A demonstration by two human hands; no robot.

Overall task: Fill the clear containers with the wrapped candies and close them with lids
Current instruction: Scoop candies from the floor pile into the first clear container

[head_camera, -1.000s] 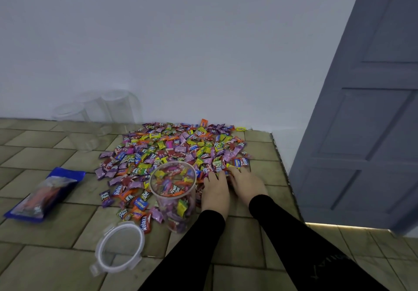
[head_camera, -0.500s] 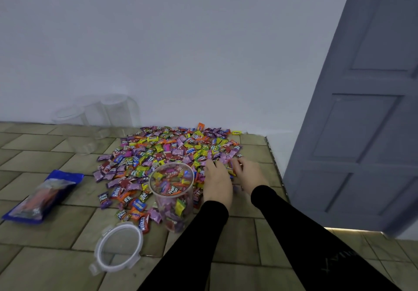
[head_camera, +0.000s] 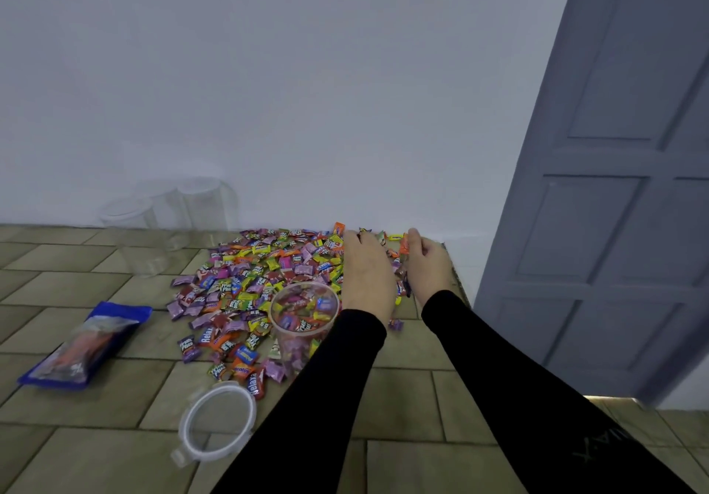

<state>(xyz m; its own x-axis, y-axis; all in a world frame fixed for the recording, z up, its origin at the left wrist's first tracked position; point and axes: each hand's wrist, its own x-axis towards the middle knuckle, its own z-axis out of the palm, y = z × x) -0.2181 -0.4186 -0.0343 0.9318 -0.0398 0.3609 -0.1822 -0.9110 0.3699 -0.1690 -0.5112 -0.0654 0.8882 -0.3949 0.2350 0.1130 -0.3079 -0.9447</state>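
Note:
A heap of colourful wrapped candies [head_camera: 264, 275] lies on the tiled floor by the wall. In front of it stands an open clear container [head_camera: 305, 315], partly filled with candies. Its white-rimmed lid [head_camera: 218, 420] lies flat on the floor, nearer to me. At the heap's right edge my left hand [head_camera: 368, 275] and my right hand [head_camera: 431, 263] are cupped toward each other, fingers curled round a bunch of candies held between them. An orange candy sticks out at my right fingertips. One purple candy [head_camera: 395, 325] lies alone below the hands.
Three empty clear containers [head_camera: 165, 213] stand at the back left against the white wall. A blue bag [head_camera: 86, 344] lies on the floor at the left. A grey door [head_camera: 614, 206] stands close on the right.
Both hands have moved from the near right edge of the heap to its far right corner and closed round a bunch of candies. The view has tilted up slightly.

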